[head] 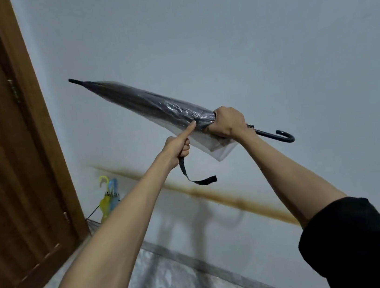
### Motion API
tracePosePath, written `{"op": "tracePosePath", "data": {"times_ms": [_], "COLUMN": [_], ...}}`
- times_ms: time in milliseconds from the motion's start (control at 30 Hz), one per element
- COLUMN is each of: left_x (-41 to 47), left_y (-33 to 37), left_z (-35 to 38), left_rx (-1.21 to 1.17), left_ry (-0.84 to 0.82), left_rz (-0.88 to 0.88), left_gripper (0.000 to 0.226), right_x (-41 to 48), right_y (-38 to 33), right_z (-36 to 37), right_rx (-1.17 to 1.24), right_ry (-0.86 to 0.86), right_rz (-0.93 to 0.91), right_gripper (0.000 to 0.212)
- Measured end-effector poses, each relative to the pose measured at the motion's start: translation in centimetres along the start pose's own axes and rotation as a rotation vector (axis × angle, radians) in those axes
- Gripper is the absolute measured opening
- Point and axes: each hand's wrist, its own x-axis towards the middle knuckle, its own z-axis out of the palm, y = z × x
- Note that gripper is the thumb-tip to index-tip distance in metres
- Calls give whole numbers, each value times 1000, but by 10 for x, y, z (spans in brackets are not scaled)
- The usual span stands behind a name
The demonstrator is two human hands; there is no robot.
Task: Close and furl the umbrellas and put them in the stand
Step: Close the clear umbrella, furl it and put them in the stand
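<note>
Black strap hangs unfastened: furling appears underway. Right hand grips umbrella; left hand pinches strap. Next: wrap, fasten.

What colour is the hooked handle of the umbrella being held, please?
The umbrella has a black handle, clearest in the head view.

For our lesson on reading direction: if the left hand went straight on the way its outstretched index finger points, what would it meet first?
The furled grey clear-plastic umbrella: the fingertip of the left hand seems to touch its gathered canopy, beside the gripping right hand, though one view leaves depth unsure.
</note>
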Motion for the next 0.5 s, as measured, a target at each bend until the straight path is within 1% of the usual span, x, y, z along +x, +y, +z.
{"op": "tracePosePath", "data": {"times_ms": [67,133,200,233,267,300,333,367,400,433,467,500], "left_x": [8,11,16,20,25,29,33,37,40,44,46,48], "left_y": [-4,-2,4,6,7,7,6,5,5,5,6,7], "left_z": [0,1,3,4,5,6,6,6,7,8,9,9], "left_rx": [-22,-32,-58,-75,-88,-105,-111,-120,-134,-159,-179,-194], "left_ry": [-18,-55,-95,-102,-98,-87,-69,-52,-36,-15,9,33], "left_rz": [29,35,36,28,18,12,14,24,33,36,32,21], "left_gripper": [56,49,42,42,45,47,47,43,38,32,28,27], "right_x": [-2,-7,-8,-7,-5,-3,-2,0,0,0,-1,-2], "right_y": [3,5,8,9,11,11,11,10,8,4,-3,-10], "right_z": [-9,-14,-18,-19,-19,-18,-16,-11,-6,2,11,20], "right_rx": [224,374,414,413,422,435,424,349,222,98,-1,-98], "right_ry": [-174,-315,-406,-431,-454,-476,-484,-450,-372,-259,-122,3], "right_rz": [45,81,107,113,116,115,109,87,61,25,-24,-77], "right_gripper": [36,31,26,26,28,35,52,80,110,131,141,147]}}
